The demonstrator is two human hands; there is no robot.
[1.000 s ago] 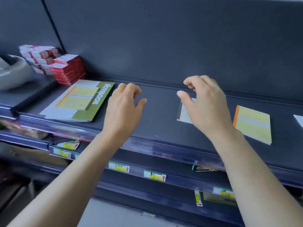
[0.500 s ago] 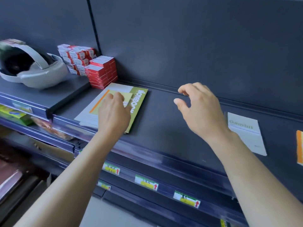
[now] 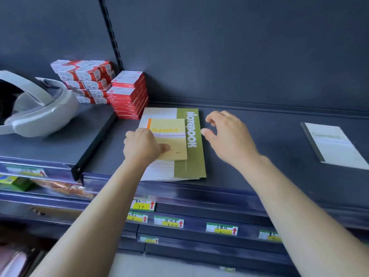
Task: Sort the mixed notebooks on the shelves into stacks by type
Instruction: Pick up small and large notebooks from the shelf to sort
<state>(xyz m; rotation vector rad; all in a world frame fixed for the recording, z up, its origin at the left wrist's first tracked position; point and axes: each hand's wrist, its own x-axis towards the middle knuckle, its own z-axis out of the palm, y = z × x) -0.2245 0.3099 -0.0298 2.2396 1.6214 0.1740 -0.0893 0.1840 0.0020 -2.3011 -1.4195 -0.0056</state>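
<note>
A small yellow Gambit notebook (image 3: 169, 134) lies on top of a stack of larger green-and-white notebooks (image 3: 192, 156) on the dark shelf (image 3: 249, 156). My left hand (image 3: 142, 145) grips the yellow notebook's near left corner, thumb on its cover. My right hand (image 3: 229, 136) hovers just right of the stack, fingers loosely curved, holding nothing. A white Gambit notebook (image 3: 335, 145) lies flat farther right on the same shelf.
Stacks of red-and-white small boxes (image 3: 127, 94) stand behind the notebooks against the back panel. A white headset (image 3: 40, 110) rests on the left shelf section. Price labels (image 3: 168, 221) line the lower shelf edges.
The view has swung left and closer. My left hand reached the stack and took hold of the yellow notebook's corner. My right hand moved left to beside the stack.
</note>
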